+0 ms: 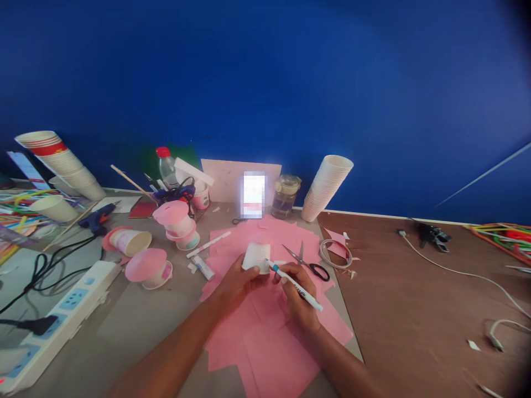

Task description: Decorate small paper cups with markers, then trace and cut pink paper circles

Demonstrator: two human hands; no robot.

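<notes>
My left hand (240, 280) is closed around a white paper cup (256, 255), held above overlapping sheets of pink paper (269, 348). In my right hand (299, 296) is a white marker (302, 290) with a blue band, its tip at the right side of the cup. Whether the tip touches the cup is hard to tell. Beyond my right hand lie scissors (309, 262) with black handles, blades spread. A roll of tape (335, 254) rests to their right. Another white marker (208, 244) and a small tube (203, 267) lie left of the cup.
Pink-and-white cup pieces (149, 268) stand at left, near a white power strip (62, 320) and a blue glue gun (97, 218). At the back are a blurred lit screen (253, 194), a glass jar (286, 196) and a leaning stack of paper cups (327, 188). A cable (456, 271) crosses the brown table.
</notes>
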